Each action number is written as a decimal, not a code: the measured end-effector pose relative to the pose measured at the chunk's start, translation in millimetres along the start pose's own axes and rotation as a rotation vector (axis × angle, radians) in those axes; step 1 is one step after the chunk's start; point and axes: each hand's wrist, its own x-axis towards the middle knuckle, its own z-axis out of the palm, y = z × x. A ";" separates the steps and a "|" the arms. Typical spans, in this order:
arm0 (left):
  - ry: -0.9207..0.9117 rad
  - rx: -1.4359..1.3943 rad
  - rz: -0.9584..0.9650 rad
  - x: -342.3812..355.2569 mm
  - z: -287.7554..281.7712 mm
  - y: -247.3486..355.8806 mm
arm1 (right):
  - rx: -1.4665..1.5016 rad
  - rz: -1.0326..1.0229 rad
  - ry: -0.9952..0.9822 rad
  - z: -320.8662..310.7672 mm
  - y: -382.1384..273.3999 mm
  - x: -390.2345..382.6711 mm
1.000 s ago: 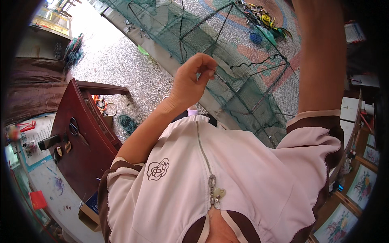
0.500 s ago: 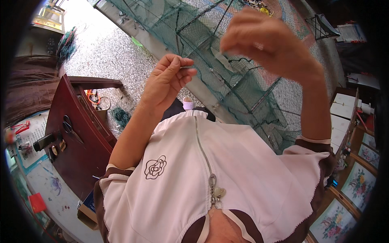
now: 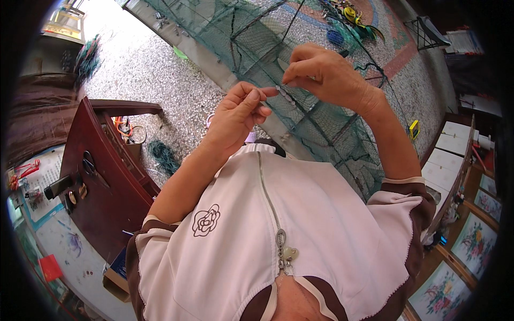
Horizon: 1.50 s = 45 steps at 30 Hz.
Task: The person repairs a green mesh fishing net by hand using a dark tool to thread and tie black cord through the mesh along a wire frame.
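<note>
A long green mesh net (image 3: 321, 125) with dark cords and framed sections stretches diagonally in front of me. My left hand (image 3: 238, 109) is raised over its near edge, thumb and fingers pinched together, one finger pointing toward the right hand. What the pinch holds is too small to make out. Just to the right, my right hand (image 3: 332, 77) is also pinched, its fingertips close to the left finger. Small pale pieces (image 3: 286, 95) show along a dark cord just below the fingertips. Whether either hand holds that cord cannot be told.
At left stands a dark red wooden piece of furniture (image 3: 101, 198) with scissors (image 3: 91, 165) on it. Green twine (image 3: 162, 155) lies tangled on the speckled floor. Spools and cords (image 3: 350, 24) lie at the far right, and a white-topped cabinet (image 3: 447, 155) is on the right.
My right hand has come down and left, from high over the net to beside the left fingertips. The left hand has shifted slightly right and lower.
</note>
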 end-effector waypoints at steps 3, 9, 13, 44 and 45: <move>0.033 -0.033 -0.027 0.1 -1.1 -2.3 | 0.108 0.032 0.001 4.8 -1.7 3.0; 0.089 -0.211 -0.135 4.2 -9.1 -8.5 | 0.322 0.108 -0.001 23.0 -18.0 12.8; 0.118 -0.123 -0.105 3.1 0.6 -10.1 | 0.332 0.194 -0.003 35.8 -15.6 9.5; -0.102 1.261 0.582 17.3 24.0 23.8 | 0.618 -0.285 0.774 -56.7 -75.7 42.6; -0.100 1.284 0.585 17.2 21.2 23.3 | 0.678 -0.236 0.783 -67.1 -82.2 44.6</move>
